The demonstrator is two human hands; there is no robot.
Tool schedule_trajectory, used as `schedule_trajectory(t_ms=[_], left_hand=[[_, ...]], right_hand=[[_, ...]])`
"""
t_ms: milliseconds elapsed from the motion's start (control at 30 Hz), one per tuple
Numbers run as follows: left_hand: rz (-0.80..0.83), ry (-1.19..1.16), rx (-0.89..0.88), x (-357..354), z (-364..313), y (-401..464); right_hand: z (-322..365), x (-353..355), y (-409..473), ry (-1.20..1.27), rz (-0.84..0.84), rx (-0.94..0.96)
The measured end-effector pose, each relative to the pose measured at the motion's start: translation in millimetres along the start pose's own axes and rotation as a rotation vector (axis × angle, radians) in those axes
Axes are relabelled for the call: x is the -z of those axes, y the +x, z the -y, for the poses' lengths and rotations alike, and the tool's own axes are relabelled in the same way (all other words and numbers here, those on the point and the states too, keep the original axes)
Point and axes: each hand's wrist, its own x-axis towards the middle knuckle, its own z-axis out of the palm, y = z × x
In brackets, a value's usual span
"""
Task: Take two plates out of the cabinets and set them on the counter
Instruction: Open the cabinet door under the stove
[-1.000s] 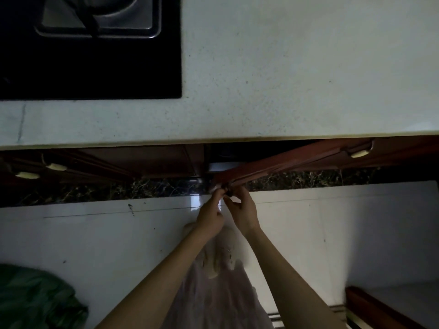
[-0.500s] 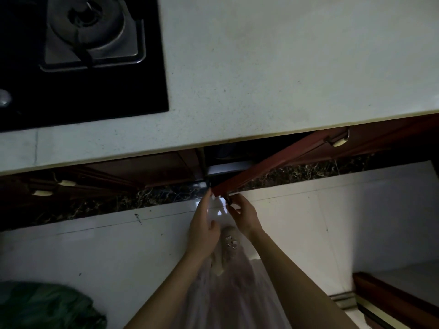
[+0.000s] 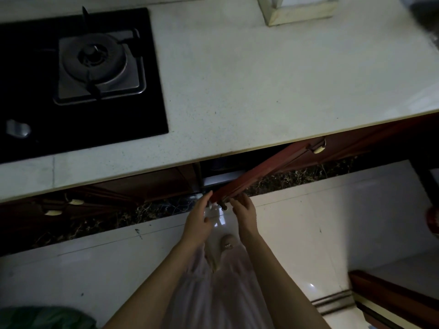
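Both hands at the cabinet door (image 3: 261, 170)
Reddish-brown door ajar under the pale table (image 3: 261, 79); left hand (image 3: 198, 224) and right hand (image 3: 244, 216) pinch its lower corner.

1. A pale speckled counter (image 3: 237, 74) filled the upper half of the frame.
2. A black gas stove (image 3: 78, 74) sat in the counter at the upper left, one burner showing.
3. Below the counter's edge, a reddish cabinet door (image 3: 266, 169) stood partly open, slanting from the centre toward the right.
4. The left hand (image 3: 198, 224) and right hand (image 3: 244, 216) met at the door's lower corner, fingers touching its edge.
5. White floor tiles (image 3: 320, 222) lay beneath.
6. A green cloth (image 3: 42, 319) showed at the lower left.
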Motion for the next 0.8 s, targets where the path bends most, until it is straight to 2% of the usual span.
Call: schedule_trajectory(t_ms=[100,200,333,500,800], left_hand=[[0.002,0.006,0.010,1.4,-2.5,-1.1],[0.003,0.008,0.025,1.4,-2.7,-0.2],[0.031,0.050,0.021,2.2,0.2,2.0],[0.088,0.056,0.016,2.4,5.7,1.1],[0.195,0.071,0.011,-7.9,10.5,-12.2]], right_hand=[[23.8,-15.7,-1.4,0.085,-0.101,-0.030],[38.3,-35.3,5.1,0.010,-0.227,-0.078],[37.9,-50.7,5.7,-0.101,-0.303,-0.073],[27.6,-43.4,-4.3,-0.275,-0.312,-0.022],[23.4,-17.2,-22.5,-0.427,-0.266,0.003]])
